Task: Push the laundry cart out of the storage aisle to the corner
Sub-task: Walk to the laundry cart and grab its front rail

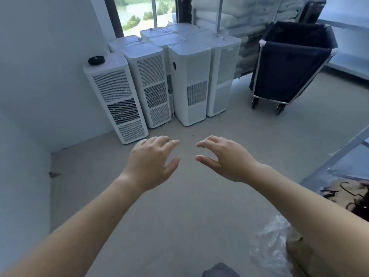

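Observation:
The laundry cart (pixel 289 70) is a dark navy fabric bin on a metal frame with black wheels. It stands at the upper right, between stacked white bedding and a shelf. My left hand (pixel 151 162) and my right hand (pixel 225 158) hover over the bare floor in the middle of the view, palms down, fingers spread, holding nothing. Both hands are well short of the cart and touch nothing.
Several white air purifiers (pixel 159 80) stand grouped under the window (pixel 143 13), against the left wall (pixel 40 76). Stacked white bedding (pixel 235 19) sits behind the cart. Metal shelving (pixel 343 152) runs along the right, with clear plastic wrap (pixel 271 246) on the floor near it.

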`<state>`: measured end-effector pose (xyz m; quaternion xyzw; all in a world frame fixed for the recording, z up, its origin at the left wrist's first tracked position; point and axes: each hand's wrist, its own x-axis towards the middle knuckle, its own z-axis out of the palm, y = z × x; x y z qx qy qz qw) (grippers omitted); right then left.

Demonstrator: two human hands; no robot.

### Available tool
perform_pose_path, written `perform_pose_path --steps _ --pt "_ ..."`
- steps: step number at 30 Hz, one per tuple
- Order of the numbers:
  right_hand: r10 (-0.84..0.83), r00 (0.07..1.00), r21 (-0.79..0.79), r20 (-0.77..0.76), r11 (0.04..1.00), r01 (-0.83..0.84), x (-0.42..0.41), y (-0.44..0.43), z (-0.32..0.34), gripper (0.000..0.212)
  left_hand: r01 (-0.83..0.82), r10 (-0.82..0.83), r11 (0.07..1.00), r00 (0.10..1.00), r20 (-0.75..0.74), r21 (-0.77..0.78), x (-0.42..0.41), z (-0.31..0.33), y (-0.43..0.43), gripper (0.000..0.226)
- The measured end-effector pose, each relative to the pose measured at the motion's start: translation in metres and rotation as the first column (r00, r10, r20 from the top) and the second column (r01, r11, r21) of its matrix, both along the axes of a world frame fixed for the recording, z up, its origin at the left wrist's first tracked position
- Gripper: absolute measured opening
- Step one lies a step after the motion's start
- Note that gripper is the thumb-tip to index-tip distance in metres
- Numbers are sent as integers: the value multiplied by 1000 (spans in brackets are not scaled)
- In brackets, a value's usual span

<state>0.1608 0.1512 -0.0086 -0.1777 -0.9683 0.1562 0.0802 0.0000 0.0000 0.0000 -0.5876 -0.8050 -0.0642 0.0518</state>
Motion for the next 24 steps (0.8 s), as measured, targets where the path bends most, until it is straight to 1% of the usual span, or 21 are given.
perform_pose_path --steps 2,9,13,18,24 --pt "-54 998 -23 -20 998 53 -1 18 -1 49 37 -37 999 999 23 -9 -8 -1 24 48" --pt "-199 979 -56 -49 979 196 0 110 -11 46 189 -189 982 982 16 -3 -25 -9 138 47" --pt "-268 960 -92 -84 961 261 -3 180 -19 43 256 -256 966 967 5 -13 -34 -12 227 47" --pt "-370 917 -142 -149 926 351 0 277 -9 42 336 -336 942 942 8 -19 -33 -3 348 44" --pt "-468 874 -143 -128 881 451 14 380 2 41 419 -419 908 908 1 -8 -26 7 474 43"
